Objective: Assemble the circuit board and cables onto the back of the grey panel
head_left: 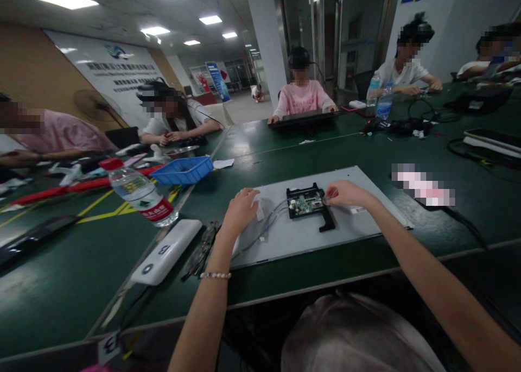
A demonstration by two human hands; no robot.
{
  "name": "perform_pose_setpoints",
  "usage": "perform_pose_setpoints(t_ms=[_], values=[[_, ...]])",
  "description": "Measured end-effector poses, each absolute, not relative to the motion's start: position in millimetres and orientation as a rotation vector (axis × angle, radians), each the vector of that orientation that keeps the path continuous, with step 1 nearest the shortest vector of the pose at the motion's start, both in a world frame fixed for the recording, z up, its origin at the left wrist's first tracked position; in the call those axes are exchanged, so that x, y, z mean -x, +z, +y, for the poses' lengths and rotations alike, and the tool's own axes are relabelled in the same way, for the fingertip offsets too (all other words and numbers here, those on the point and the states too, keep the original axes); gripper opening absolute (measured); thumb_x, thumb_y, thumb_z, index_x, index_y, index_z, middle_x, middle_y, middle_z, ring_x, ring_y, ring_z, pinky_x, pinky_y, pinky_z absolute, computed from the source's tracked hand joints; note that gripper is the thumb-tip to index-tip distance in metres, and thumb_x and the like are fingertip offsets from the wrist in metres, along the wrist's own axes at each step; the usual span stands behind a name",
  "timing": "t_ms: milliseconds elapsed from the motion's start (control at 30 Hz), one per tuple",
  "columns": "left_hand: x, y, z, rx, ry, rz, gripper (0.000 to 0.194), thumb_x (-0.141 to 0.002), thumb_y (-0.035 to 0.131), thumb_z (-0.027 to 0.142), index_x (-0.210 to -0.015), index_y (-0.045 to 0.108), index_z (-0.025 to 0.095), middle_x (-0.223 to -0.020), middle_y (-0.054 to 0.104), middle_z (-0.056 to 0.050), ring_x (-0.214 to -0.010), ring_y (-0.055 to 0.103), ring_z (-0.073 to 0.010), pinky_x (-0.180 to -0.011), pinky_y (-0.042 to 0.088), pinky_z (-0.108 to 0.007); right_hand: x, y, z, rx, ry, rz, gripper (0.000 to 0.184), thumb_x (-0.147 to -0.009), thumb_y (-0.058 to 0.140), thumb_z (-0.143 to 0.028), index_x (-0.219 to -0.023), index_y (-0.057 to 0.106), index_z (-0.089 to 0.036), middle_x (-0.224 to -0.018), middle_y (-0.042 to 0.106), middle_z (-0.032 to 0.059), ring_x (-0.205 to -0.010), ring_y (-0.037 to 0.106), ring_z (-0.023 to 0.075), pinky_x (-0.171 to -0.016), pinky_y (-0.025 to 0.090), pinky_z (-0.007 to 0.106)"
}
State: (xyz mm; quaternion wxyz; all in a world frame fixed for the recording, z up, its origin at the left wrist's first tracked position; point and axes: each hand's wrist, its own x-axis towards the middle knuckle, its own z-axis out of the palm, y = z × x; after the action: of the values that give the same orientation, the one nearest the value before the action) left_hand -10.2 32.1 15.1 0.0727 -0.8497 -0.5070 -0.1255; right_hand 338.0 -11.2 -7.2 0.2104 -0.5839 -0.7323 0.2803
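A flat light-grey panel (280, 239) lies on the table before me. On it sits a black plastic bracket (326, 220) carrying a green circuit board (305, 204). Grey-blue cables (260, 232) run from the board's left side across the panel. My left hand (243, 210) rests over the panel's left edge with curved fingers slightly apart, beside a small whitish strip (260, 209). At the bracket's right side my right hand (344, 193) has its fingertips pinched together. Whatever is between them is too small to make out.
Left of the panel are eyeglasses (202, 250), a white power bank (166, 252), a water bottle (140, 194) and a blue tray (183, 170). A phone-like object (423, 186) with a cable lies right. Several people sit around the table, one opposite handling a black panel (305, 120).
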Motion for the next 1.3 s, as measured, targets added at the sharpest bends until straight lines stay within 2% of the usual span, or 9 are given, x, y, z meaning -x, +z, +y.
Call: perform_pose_setpoints(t_ms=[167, 300, 467, 700, 833, 1000, 1133, 1300], values=[[9, 16, 31, 2.55, -0.368, -1.534, 0.033, -0.088, 0.043, 0.022, -0.119, 0.054, 0.021, -0.12, 0.054, -0.009, -0.109, 0.051, -0.0245, -0.093, 0.043, -0.037, -337, -9, -10, 1.585, 0.882, -1.985, 0.035, -0.065, 0.068, -0.02, -0.099, 0.062, -0.016, -0.087, 0.071, 0.0034, -0.079, 0.065, 0.017, -0.067, 0.048, 0.025], [9, 17, 31, 2.542, -0.372, -1.528, 0.033, -0.088, 0.044, 0.022, -0.119, 0.054, 0.02, -0.119, 0.054, -0.009, -0.109, 0.052, -0.0245, -0.093, 0.043, -0.037, -339, -6, -12, 1.631, 0.815, -1.994, 0.033, -0.066, 0.064, -0.014, -0.099, 0.061, -0.016, -0.078, 0.071, 0.0015, -0.073, 0.065, 0.0161, -0.064, 0.046, 0.023], [9, 18, 30, 2.525, -0.386, -1.521, 0.036, -0.088, 0.043, 0.022, -0.123, 0.051, 0.02, -0.119, 0.054, -0.009, -0.108, 0.052, -0.0244, -0.093, 0.043, -0.038, -351, -4, -11, 1.812, 0.668, -1.913, 0.029, -0.069, 0.062, -0.012, -0.098, 0.062, -0.015, -0.077, 0.071, 0.0031, -0.068, 0.064, 0.0151, -0.058, 0.043, 0.022], [7, 18, 31, 2.517, -0.419, -1.492, 0.036, -0.088, 0.044, 0.022, -0.123, 0.05, 0.02, -0.12, 0.054, -0.008, -0.11, 0.05, -0.025, -0.094, 0.042, -0.039, -359, -10, -7, 1.953, 0.327, -1.923, 0.023, -0.072, 0.061, -0.018, -0.094, 0.067, -0.014, -0.095, 0.07, 0.0092, -0.086, 0.064, 0.0211, -0.07, 0.045, 0.027], [6, 18, 31, 2.526, -0.407, -1.495, 0.036, -0.087, 0.044, 0.022, -0.123, 0.05, 0.02, -0.12, 0.054, -0.008, -0.111, 0.05, -0.0255, -0.094, 0.042, -0.039, -343, -1, -5, 1.779, 0.232, -1.978, 0.022, -0.08, 0.055, -0.021, -0.097, 0.067, -0.014, -0.1, 0.068, 0.0109, -0.092, 0.062, 0.021, -0.08, 0.044, 0.028], [6, 17, 31, 2.544, -0.378, -1.496, 0.037, -0.087, 0.045, 0.023, -0.124, 0.05, 0.021, -0.122, 0.054, -0.008, -0.111, 0.05, -0.0256, -0.094, 0.042, -0.04, -306, 16, 9, 1.528, 0.173, -2.197, 0.03, -0.085, 0.055, -0.026, -0.109, 0.065, -0.013, -0.109, 0.065, 0.0129, -0.102, 0.058, 0.0227, -0.089, 0.042, 0.03], [7, 15, 30, 2.553, -0.367, -1.497, 0.037, -0.088, 0.044, 0.023, -0.124, 0.05, 0.021, -0.123, 0.054, -0.008, -0.112, 0.049, -0.0258, -0.094, 0.042, -0.04, -277, 21, 25, 1.435, 0.243, -2.356, 0.031, -0.087, 0.054, -0.029, -0.112, 0.065, -0.014, -0.114, 0.065, 0.0122, -0.105, 0.059, 0.0221, -0.09, 0.042, 0.027], [6, 15, 29, 2.567, -0.349, -1.51, 0.037, -0.089, 0.043, 0.024, -0.125, 0.05, 0.021, -0.125, 0.053, -0.008, -0.115, 0.048, -0.0264, -0.096, 0.041, -0.042, -256, 17, 41, 1.522, 0.253, -2.375, 0.025, -0.087, 0.053, -0.026, -0.102, 0.071, -0.017, -0.105, 0.07, 0.0091, -0.098, 0.062, 0.0205, -0.083, 0.043, 0.024]])
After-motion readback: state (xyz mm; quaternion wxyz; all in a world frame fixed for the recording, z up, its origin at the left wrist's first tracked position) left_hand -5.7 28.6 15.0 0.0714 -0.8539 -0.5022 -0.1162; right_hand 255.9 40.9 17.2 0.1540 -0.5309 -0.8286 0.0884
